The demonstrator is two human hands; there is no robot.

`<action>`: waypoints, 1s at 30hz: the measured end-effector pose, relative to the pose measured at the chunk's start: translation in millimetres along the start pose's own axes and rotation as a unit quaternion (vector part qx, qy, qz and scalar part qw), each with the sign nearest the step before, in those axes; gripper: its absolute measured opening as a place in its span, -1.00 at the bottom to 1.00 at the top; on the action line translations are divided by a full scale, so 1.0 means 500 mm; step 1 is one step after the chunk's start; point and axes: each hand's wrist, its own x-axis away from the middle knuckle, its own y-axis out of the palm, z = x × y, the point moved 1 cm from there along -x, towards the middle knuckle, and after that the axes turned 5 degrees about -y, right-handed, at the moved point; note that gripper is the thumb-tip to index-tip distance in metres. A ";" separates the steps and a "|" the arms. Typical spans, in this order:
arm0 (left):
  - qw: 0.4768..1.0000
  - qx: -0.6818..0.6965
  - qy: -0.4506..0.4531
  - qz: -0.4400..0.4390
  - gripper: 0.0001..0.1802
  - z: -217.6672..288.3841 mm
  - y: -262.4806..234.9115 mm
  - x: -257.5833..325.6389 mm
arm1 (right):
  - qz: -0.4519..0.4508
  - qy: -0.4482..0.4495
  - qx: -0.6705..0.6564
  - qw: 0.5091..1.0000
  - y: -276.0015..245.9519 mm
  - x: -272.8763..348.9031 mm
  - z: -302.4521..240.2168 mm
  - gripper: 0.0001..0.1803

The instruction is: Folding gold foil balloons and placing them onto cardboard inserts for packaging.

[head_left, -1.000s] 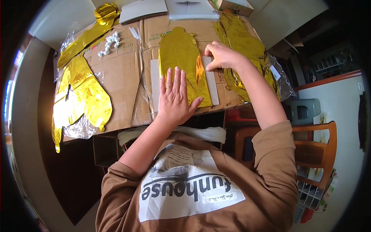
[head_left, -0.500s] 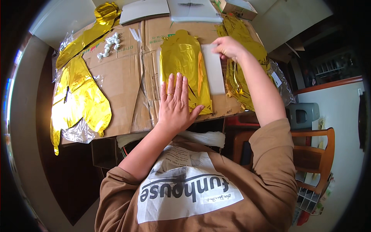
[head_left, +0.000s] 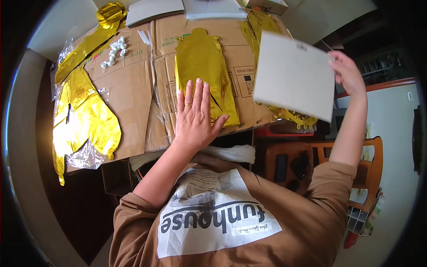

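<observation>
My left hand [head_left: 194, 111] lies flat, fingers stretched, on the lower part of a folded gold foil balloon [head_left: 202, 58]. The balloon rests in the middle of a cardboard sheet [head_left: 133, 89]. Out to the right, my right hand [head_left: 348, 73] pinches the edge of a pale grey-white board [head_left: 293, 73] and holds it up, tilted. The board hides much of another pile of gold foil balloons [head_left: 259, 26] behind it, whose lower ends [head_left: 298, 119] show beneath.
More gold foil balloons [head_left: 89, 118] spread along the left, with clear plastic wrap [head_left: 84, 156]. White string bundles [head_left: 116, 50] and thin white sticks [head_left: 144, 38] lie near the back. Beyond are a white board [head_left: 155, 11] and a small carton [head_left: 267, 5]. A wooden chair [head_left: 371, 167] stands right.
My right hand has pulled the board out from the middle balloon and carried it right, raised above the cardboard. My left hand stays flat on the balloon. The view has shifted slightly.
</observation>
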 end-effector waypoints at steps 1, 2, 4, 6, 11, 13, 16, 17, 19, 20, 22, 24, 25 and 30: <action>1.000 0.004 0.000 0.003 0.04 0.000 0.001 -0.001 | -0.008 0.022 0.024 0.999 -0.005 0.041 0.008 -0.72; 1.000 0.007 -0.003 0.003 0.03 0.000 0.001 0.000 | -0.011 0.037 0.037 0.999 0.007 0.078 0.006 -0.73; 1.000 0.013 -0.008 0.003 0.03 0.000 -0.001 -0.001 | -0.006 0.079 0.047 0.996 0.027 0.124 0.009 -0.75; 1.000 0.012 -0.009 0.014 0.02 -0.003 0.000 0.001 | -0.035 0.110 0.106 0.988 0.069 0.135 0.011 -0.79; 0.999 0.027 -0.006 0.026 0.02 -0.007 0.000 -0.001 | -0.159 0.092 0.075 0.980 0.233 0.094 0.047 -0.83; 0.999 0.038 0.002 0.031 0.01 -0.008 -0.002 0.000 | -0.192 0.071 0.080 0.975 0.325 0.067 0.048 -0.80; 0.998 0.059 0.022 0.029 0.01 -0.003 -0.009 -0.001 | -0.203 0.027 0.016 0.979 0.435 0.026 0.055 -0.74; 0.998 0.057 0.024 0.024 0.01 -0.002 -0.013 0.001 | -0.190 0.033 0.010 0.981 0.463 0.023 0.046 -0.74; 0.998 0.059 0.024 0.023 0.01 -0.003 -0.016 0.006 | -0.105 -0.040 0.083 0.990 0.494 0.036 0.030 -0.72; 0.997 0.063 0.022 0.027 0.00 -0.004 -0.018 0.009 | -0.032 -0.117 0.161 0.979 0.500 0.059 0.017 -0.71; 0.995 0.083 0.023 0.048 -0.05 -0.008 -0.022 0.017 | 0.063 -0.228 0.234 0.943 0.509 0.107 -0.001 -0.73; 0.989 0.120 0.037 0.081 -0.12 -0.008 -0.034 0.019 | 0.111 -0.290 0.234 0.921 0.506 0.166 -0.014 -0.77; 0.986 0.131 0.048 0.095 -0.19 -0.009 -0.041 0.020 | 0.101 -0.328 0.224 0.912 0.514 0.199 -0.019 -0.76; 0.980 0.125 0.096 0.123 -0.47 -0.032 -0.076 0.040 | 0.033 -0.424 0.276 0.862 0.579 0.321 0.001 -0.71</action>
